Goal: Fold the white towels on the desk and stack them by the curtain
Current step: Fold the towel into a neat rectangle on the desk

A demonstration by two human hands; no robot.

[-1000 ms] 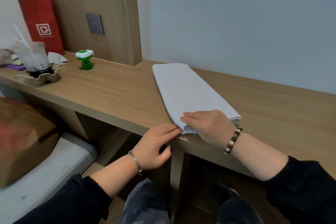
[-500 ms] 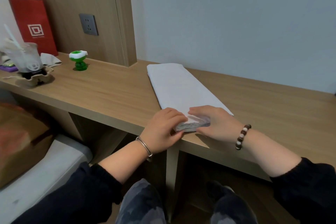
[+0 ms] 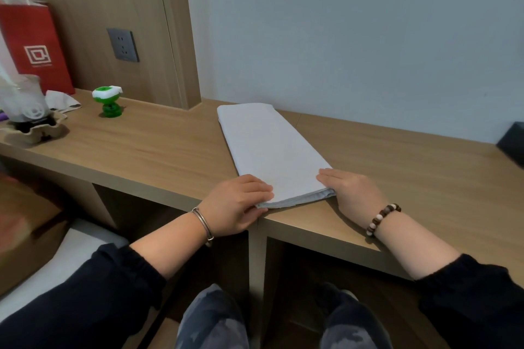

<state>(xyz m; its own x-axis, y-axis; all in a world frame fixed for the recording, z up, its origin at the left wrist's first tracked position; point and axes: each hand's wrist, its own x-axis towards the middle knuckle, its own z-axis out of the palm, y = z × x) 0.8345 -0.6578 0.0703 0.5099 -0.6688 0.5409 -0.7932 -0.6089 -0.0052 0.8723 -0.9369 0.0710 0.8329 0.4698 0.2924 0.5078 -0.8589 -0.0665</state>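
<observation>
Our hands, together a moment ago, now part along the desk's (image 3: 158,147) front edge: left hand (image 3: 235,204) pinches the white towel's (image 3: 269,147) near corner, right hand (image 3: 351,193) rests straight-fingered on the other, readying the next fold

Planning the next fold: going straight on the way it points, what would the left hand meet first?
The white towel: the fingers of the left hand touch its near corner; beyond that, likely the right hand.
</observation>
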